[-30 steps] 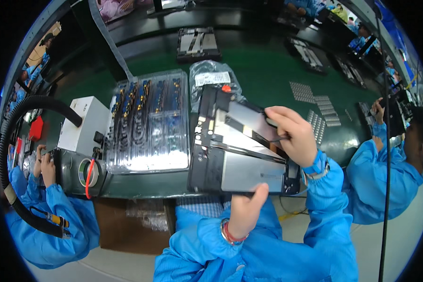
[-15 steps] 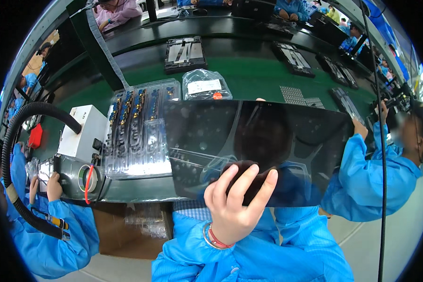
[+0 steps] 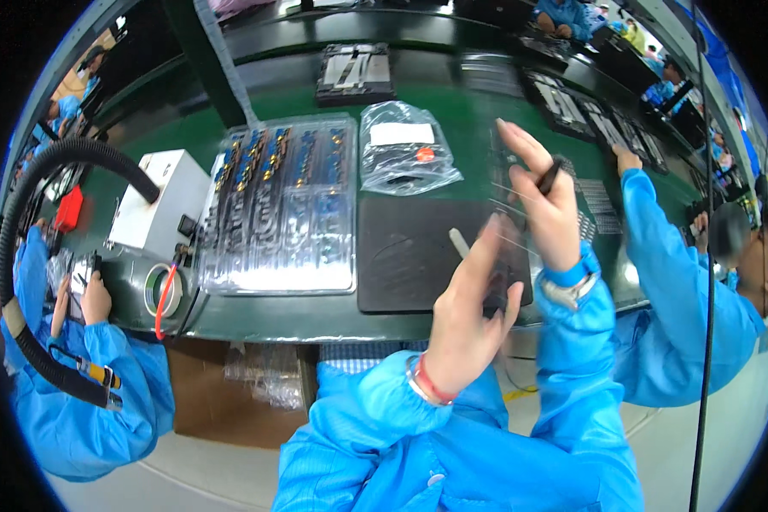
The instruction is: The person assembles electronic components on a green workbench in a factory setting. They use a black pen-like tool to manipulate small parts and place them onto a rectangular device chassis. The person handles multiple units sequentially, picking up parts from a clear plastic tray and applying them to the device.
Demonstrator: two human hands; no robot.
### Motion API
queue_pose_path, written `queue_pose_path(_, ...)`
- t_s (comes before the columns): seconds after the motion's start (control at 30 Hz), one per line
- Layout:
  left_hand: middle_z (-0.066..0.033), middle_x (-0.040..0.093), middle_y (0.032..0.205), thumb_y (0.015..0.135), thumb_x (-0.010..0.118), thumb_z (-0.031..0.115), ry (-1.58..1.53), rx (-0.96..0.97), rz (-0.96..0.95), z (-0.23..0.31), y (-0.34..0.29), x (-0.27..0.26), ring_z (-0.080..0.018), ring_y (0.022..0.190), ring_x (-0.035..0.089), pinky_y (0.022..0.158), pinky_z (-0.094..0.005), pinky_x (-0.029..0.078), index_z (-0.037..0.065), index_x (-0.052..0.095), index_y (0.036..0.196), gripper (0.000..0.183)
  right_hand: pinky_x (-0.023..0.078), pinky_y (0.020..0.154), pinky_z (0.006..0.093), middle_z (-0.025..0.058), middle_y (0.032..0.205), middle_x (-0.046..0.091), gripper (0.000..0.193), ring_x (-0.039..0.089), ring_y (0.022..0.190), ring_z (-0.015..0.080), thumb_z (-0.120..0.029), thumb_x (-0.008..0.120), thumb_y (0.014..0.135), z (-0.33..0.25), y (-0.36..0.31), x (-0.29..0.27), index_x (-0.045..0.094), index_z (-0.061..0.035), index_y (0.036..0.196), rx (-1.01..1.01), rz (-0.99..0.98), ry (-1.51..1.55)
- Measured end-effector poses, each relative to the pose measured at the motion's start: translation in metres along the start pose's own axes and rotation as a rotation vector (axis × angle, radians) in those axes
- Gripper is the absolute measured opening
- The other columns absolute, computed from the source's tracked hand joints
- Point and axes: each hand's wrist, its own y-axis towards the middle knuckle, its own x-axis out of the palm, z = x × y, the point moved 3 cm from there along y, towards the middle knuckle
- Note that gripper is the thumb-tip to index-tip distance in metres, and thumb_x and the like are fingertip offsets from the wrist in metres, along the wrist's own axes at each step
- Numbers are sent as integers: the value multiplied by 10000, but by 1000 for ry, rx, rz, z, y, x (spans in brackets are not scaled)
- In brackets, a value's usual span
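Note:
A dark glass screen panel (image 3: 505, 243) stands nearly edge-on between my hands, smeared by motion. My left hand (image 3: 469, 311) is closed around its near edge, fingers pointing away from me. My right hand (image 3: 548, 209) grips it farther off on the right side, with a short dark object (image 3: 555, 173) by its fingers that I cannot make out. Beneath lies a black mat (image 3: 401, 264). The pale tip of a slim stick (image 3: 458, 243) shows beside my left fingers; whether it lies on the mat I cannot tell.
A clear tray (image 3: 277, 256) of small parts lies left of the mat, a plastic bag (image 3: 405, 154) behind it. Farther left stand a white box (image 3: 158, 205) with a black hose and a tape roll (image 3: 162, 290). Co-workers' arms (image 3: 670, 239) reach in from both sides.
The panel has swung from facing me broadly to nearly edge-on, uncovering the mat. My right hand, earlier mostly hidden behind it, now shows. The view has shifted slightly.

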Motion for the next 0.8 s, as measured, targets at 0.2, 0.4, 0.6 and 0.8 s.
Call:
queue_pose_path(0.2,-68,564,989,874,532,84,-1161,-741,342,-39,-36,48,-139,888,569,787,-277,487,-19,498,1079,232,447,826,341,167,1039,559,474,555,936,336,62,477,634,44,21,-10,584,-52,1081,-116,-547,-912)
queue_pose_path(0.4,-95,530,1114,876,505,46,-1291,-882,376,-61,-47,48,-188,997,538,850,-347,463,8,471,1129,258,486,723,326,97,1076,550,436,599,808,262,53,522,682,78,6,4,589,-78,1092,-77,-545,-1045)
queue_pose_path(0.6,-107,514,1163,903,470,119,-1357,-1080,-171,-65,-57,12,-212,1124,473,911,-339,393,15,450,1187,302,494,702,326,72,1066,548,432,603,798,260,13,577,670,88,-6,11,579,-83,1090,-71,-425,-1009)
queue_pose_path(0.8,-91,574,1047,832,531,77,-603,-977,-473,-39,-59,-76,-184,1022,527,767,-286,438,24,517,1106,280,504,678,343,50,1092,520,410,598,831,261,-12,554,669,95,-11,11,571,-70,1074,-165,-380,-1059)
